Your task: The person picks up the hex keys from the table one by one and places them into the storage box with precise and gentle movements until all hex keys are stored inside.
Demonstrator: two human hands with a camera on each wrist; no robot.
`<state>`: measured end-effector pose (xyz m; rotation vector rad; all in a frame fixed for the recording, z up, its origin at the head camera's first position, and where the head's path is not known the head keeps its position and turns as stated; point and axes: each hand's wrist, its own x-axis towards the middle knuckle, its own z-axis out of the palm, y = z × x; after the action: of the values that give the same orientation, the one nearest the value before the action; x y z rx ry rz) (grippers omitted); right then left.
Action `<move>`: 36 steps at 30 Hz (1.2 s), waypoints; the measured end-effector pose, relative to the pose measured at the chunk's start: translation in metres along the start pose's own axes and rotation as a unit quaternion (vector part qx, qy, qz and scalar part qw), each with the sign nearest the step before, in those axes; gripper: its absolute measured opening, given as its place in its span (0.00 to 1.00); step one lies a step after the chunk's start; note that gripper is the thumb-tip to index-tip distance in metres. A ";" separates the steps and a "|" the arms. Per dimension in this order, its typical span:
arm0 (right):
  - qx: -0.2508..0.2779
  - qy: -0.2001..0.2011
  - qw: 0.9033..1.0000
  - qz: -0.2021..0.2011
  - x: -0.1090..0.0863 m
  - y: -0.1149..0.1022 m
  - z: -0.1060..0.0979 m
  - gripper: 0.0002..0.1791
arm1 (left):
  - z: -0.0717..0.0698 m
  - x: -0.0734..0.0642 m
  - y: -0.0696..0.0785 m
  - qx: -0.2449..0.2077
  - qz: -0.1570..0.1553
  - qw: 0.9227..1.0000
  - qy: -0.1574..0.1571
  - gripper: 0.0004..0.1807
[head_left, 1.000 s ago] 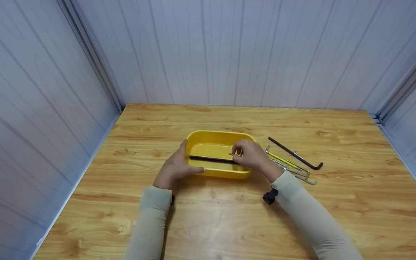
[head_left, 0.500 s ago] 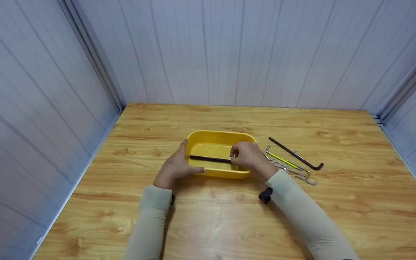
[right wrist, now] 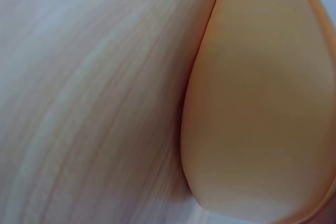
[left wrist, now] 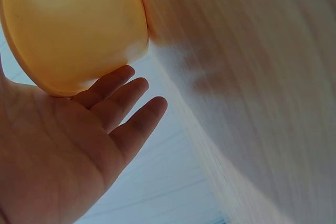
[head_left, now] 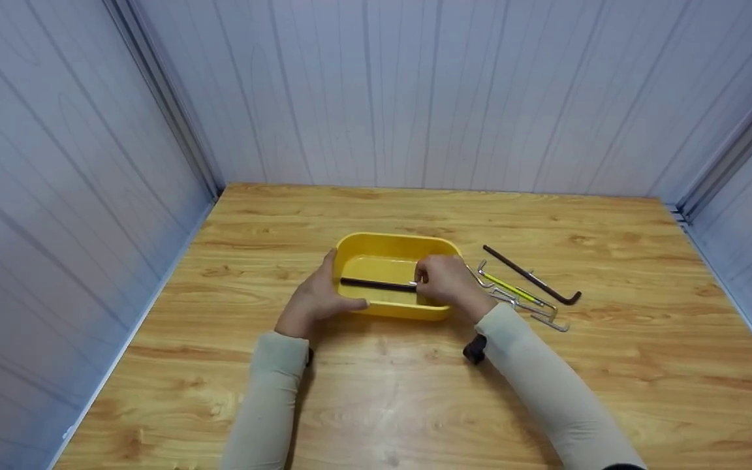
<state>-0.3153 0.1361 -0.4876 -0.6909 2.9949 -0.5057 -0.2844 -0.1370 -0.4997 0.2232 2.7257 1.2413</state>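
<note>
A yellow tub is set on the wooden table, near the middle. In it a straight black rod is laid from the left side toward the right, and its right end is hidden by the right hand. That hand is dipped into the right part of the tub, with its fingers curled in. A tiny shiny metal piece is pinched at the fingertips; most of it is covered, so its shape cannot be told. The left end of the tub is touched by the left hand, which is spread wide. Its thumb is put on the front rim, and its long, loose fingers are seen against the outside in the left wrist view.

Just right of the tub, some bent silver keys are spread in a messy bunch, with a yellow stick among them. Beyond these, a long dark bent key is laid at a slant. Both arms are covered by pale sleeves. The table is closed in by whitish walls.
</note>
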 end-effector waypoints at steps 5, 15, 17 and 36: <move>-0.024 0.003 1.000 -0.001 0.001 0.001 0.002 0.04 | 0.000 -0.001 0.000 0.009 0.010 1.000 0.000 0.73; -0.042 -0.007 0.999 0.007 0.001 -0.001 0.003 0.04 | 0.000 0.000 0.001 0.009 -0.005 1.000 -0.005 0.74; -0.046 -0.006 0.999 0.004 0.001 -0.001 0.003 0.04 | 0.000 0.000 0.000 0.008 -0.005 1.000 -0.006 0.74; -0.072 0.013 0.997 -0.017 -0.001 -0.001 0.005 0.07 | 0.000 0.000 -0.001 0.010 0.000 1.000 -0.007 0.74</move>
<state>-0.3135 0.1340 -0.4917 -0.7523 3.0729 -0.3049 -0.2845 -0.1380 -0.5003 0.2320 2.7275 1.2076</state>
